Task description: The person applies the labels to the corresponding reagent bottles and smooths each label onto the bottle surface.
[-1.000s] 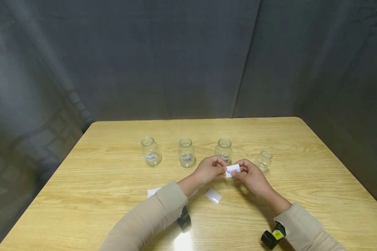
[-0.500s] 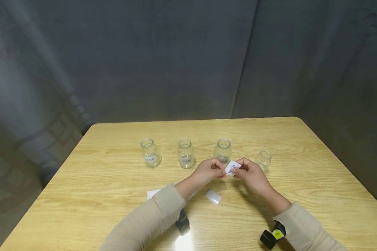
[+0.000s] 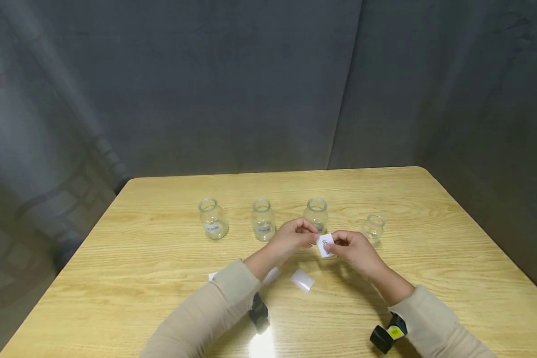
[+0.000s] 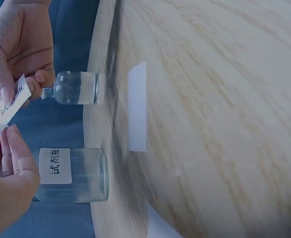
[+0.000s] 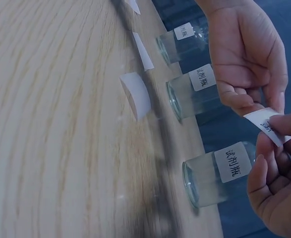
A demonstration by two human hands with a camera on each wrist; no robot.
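A small white label point(image 3: 324, 245) with dark handwritten characters is held up between both hands over the table. My right hand point(image 3: 358, 251) grips it, thumb on the written face and fingers behind. My left hand point(image 3: 291, 239) pinches its left edge with the fingertips; in the left wrist view the left fingers point(image 4: 17, 148) meet the label's lower end. Just behind the hands stands a glass jar point(image 3: 315, 213) bearing a similar label, partly hidden by them. To the right is a smaller glass jar point(image 3: 373, 228) with no writing showing.
Two more labelled glass jars, one at far left point(image 3: 213, 219) and one in the middle point(image 3: 263, 220), stand in the row. White paper pieces lie nearer on the wood table point(image 3: 161, 258): one curled piece point(image 3: 303, 281), others partly behind the left arm.
The label has turned between the fingers, its writing now running steeply downward. Both hands have shifted slightly left. The jars keep their places.
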